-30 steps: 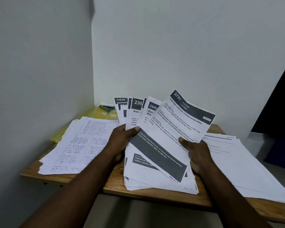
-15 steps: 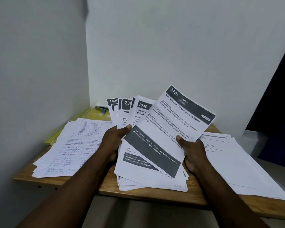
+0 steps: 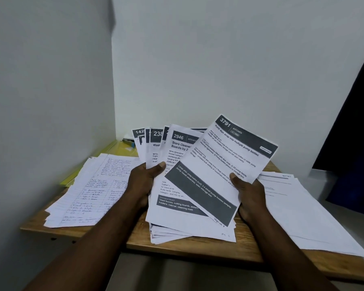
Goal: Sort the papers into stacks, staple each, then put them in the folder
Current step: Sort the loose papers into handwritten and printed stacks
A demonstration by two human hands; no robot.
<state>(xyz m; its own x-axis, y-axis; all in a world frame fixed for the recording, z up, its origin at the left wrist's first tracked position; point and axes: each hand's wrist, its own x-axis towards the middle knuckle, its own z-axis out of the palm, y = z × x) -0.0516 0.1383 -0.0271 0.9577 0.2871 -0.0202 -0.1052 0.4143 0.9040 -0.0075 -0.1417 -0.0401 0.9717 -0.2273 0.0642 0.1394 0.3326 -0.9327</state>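
My left hand (image 3: 144, 181) grips a fan of printed sheets (image 3: 172, 152) with dark header bars, thumb on top. My right hand (image 3: 247, 192) pinches the front sheet numbered 3791 (image 3: 225, 162) at its right edge, tilted to the right over the fan. Both hands hold the papers above the wooden table (image 3: 198, 248). A pile of handwritten pages (image 3: 88, 192) lies at the left. A stack of printed white pages (image 3: 303, 208) lies at the right. A yellow folder (image 3: 111, 150) sits in the back left corner, partly under the handwritten pages.
White walls close the table in at the left and back. A small blue-tipped object (image 3: 128, 142) lies on the yellow folder in the corner. A dark panel (image 3: 353, 143) stands at the far right beyond the table.
The sheet numbered 3791 has slid up and to the right, away from the rest of the fan. The view has shifted slightly to the right.
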